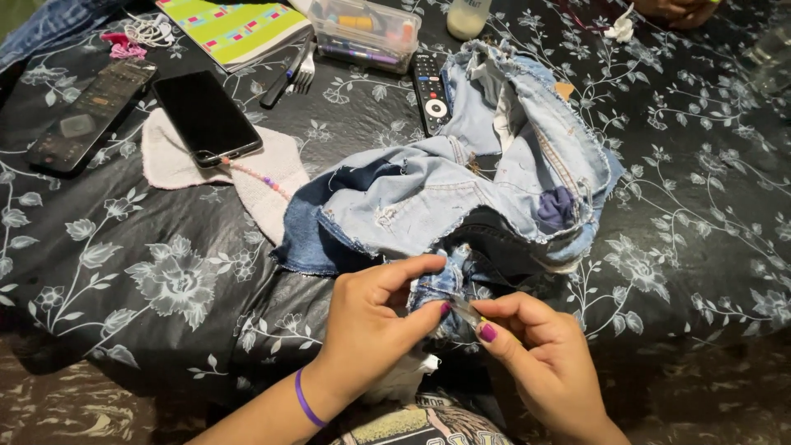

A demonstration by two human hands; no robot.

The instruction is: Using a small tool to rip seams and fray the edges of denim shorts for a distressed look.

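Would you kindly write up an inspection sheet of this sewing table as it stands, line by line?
Surface: table under a black cloth with pale flower print.
Job's things: light blue denim garment, bunched and frayed, its lower edge pinched by the left hand; the right hand grips a small thin tool at the denim, too small to identify.
Clutter: phone on a pink cloth, two remotes, notebook, clear plastic box, fork, bottle.
Grippers: both hands bare, closed in pinches.
Cables: white cord, coiled at the far left.
Surroundings: patterned floor.
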